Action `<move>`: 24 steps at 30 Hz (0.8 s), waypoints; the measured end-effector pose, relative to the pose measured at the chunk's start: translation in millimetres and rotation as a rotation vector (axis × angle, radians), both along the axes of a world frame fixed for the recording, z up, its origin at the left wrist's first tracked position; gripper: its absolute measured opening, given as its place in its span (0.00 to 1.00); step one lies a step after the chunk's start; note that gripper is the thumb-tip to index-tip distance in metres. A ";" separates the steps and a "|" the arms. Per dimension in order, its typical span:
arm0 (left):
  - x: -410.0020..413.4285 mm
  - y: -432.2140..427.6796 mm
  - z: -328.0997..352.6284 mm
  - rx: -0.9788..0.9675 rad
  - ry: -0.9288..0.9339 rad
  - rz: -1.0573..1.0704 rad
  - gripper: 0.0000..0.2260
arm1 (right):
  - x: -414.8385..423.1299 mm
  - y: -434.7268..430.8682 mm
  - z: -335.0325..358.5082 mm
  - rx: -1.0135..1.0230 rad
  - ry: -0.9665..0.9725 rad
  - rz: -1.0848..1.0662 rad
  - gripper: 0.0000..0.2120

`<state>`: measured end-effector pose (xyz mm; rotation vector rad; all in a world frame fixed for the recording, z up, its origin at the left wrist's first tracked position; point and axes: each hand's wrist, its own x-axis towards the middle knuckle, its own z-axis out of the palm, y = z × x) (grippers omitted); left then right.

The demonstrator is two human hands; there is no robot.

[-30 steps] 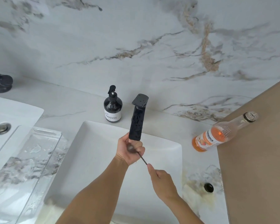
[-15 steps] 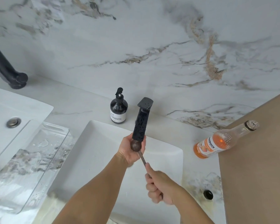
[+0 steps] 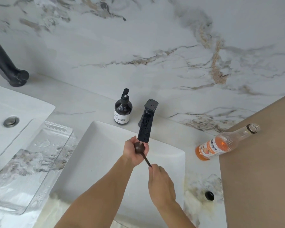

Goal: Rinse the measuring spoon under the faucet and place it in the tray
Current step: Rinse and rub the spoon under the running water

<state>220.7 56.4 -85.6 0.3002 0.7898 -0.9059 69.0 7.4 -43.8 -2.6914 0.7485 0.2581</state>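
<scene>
The dark measuring spoon (image 3: 139, 147) has a round bowl and a thin twisted handle. Its bowl sits right under the spout of the black faucet (image 3: 146, 125), over the white sink (image 3: 99, 155). My left hand (image 3: 135, 153) cups the bowl from the left, fingers wrapped around it. My right hand (image 3: 161, 183) pinches the lower end of the handle. The clear plastic tray (image 3: 31, 163) lies wet on the counter to the left of the sink. I cannot tell whether water is running.
A dark soap pump bottle (image 3: 123, 111) stands behind the sink, left of the faucet. An orange drink bottle (image 3: 220, 143) lies on its side at the right, by a tan panel (image 3: 262, 170). A second sink (image 3: 11, 112) and black faucet (image 3: 5, 66) are at far left.
The view has shifted so everything sits further right and lower. My right hand has slid a little along the handle; the spoon bowl stays under the spout in my left hand.
</scene>
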 end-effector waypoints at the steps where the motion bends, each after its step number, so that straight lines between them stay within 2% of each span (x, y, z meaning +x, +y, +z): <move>1: 0.9 0.6 1.7 -0.015 0.009 0.001 0.06 | -0.8 0.0 -4.1 0.045 -0.022 -0.008 0.14; 3: -0.8 2.4 5.1 -0.040 0.003 -0.010 0.05 | 0.2 -0.7 -8.4 0.196 -0.070 -0.054 0.14; 6: -8.1 2.8 5.4 -0.045 0.019 0.014 0.10 | -5.0 3.1 -15.3 0.366 -0.167 -0.146 0.14; 9: -12.7 0.4 -0.3 -0.049 0.027 -0.045 0.04 | -16.3 8.5 -16.2 0.189 -0.056 -0.075 0.13; 11: -14.5 -2.5 -1.8 -0.052 0.006 -0.089 0.06 | -19.9 5.0 -16.3 0.027 0.052 -0.006 0.14; 12: -15.7 -2.7 -3.8 -0.051 -0.007 -0.102 0.08 | -18.8 3.5 -15.2 0.044 0.063 -0.004 0.14; 13: -16.4 -2.6 -5.3 -0.048 -0.015 -0.100 0.09 | -15.9 1.7 -13.4 0.154 0.039 -0.021 0.14; 14: -16.3 -2.0 -6.6 -0.040 -0.014 -0.076 0.09 | -11.9 -1.8 -10.5 0.353 -0.006 -0.094 0.14; 17: -13.5 1.0 -8.9 -0.038 0.002 0.030 0.09 | -3.9 -19.2 -0.1 1.107 -0.050 -0.565 0.13; 19: -12.9 1.5 -6.6 -0.044 -0.014 0.051 0.09 | -4.8 -24.8 2.8 1.457 -0.015 -0.739 0.13; 21: -12.7 1.3 -3.3 -0.062 -0.021 0.051 0.09 | -6.1 -24.9 2.2 1.664 -0.009 -0.825 0.14; 24: -13.2 1.1 -2.7 -0.094 -0.026 0.059 0.11 | -7.6 -22.5 -0.8 1.756 -0.015 -0.879 0.13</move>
